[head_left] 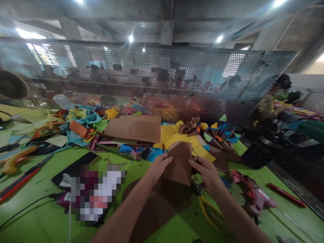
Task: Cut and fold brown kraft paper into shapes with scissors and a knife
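Note:
A piece of brown paper (178,165) is held up over the green table, between my two hands. My left hand (160,167) pinches its left edge, thumb on the near face. At the right edge my right hand (204,168) grips it the same way, its fingers partly hidden behind. Below my right hand lies a pair of yellow-handled scissors or pliers (211,211), its tip in shadow. Behind the paper are yellow sheets (174,133) and a large brown sheet (134,128).
A pink glue gun (260,199) and red pen (287,195) lie at right. A phone (76,165) and red-handled tool (21,184) lie at left. Paper scraps (81,121) and small paper cones (215,136) line the back, before a perforated metal screen (157,77). Another person (265,108) sits far right.

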`<state>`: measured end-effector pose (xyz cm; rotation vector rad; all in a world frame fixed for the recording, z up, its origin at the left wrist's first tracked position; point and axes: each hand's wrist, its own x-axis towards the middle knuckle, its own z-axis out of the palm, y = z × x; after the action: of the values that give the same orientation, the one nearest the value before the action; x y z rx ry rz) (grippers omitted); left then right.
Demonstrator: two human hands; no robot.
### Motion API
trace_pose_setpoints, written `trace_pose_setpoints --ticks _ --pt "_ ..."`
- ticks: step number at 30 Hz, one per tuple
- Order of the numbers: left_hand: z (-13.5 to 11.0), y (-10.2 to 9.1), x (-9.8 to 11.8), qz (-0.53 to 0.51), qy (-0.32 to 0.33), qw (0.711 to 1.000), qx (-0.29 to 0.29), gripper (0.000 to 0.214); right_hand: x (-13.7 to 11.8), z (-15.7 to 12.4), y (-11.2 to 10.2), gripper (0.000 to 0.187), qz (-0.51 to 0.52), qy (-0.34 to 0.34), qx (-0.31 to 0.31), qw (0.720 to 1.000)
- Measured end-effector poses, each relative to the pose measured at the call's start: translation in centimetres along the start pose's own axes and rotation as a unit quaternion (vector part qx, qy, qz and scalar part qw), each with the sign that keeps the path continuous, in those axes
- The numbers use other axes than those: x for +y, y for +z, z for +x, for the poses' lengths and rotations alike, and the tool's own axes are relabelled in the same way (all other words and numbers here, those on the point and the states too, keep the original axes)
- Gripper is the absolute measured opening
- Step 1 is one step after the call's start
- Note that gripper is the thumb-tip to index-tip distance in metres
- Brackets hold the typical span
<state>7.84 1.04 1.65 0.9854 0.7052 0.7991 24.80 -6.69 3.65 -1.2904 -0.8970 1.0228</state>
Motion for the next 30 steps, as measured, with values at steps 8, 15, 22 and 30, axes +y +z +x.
trace_pose_setpoints --ticks 8,15,22,30 --pt "-0.3 -0.4 0.3 0.031 0.041 0.998 0.036 0.034 0.2 -0.1 0.0 0.033 -0.054 0.037 -0.079 0.995" --pt "-0.5 -0.3 0.5 -0.003 0.026 1.0 0.008 0.033 0.2 -0.1 0.3 0.034 -0.037 -0.005 -0.041 0.998" --pt "-0.7 0.3 -0.1 -0.072 0.013 0.997 -0.017 0.037 0.8 -0.3 0.2 0.025 -0.017 -0.042 0.047 0.998" --pt "0.2 -0.4 -0.6 0.043 0.076 0.996 -0.001 0.025 0.4 -0.5 0.5 0.034 -0.026 -0.023 0.009 0.999"
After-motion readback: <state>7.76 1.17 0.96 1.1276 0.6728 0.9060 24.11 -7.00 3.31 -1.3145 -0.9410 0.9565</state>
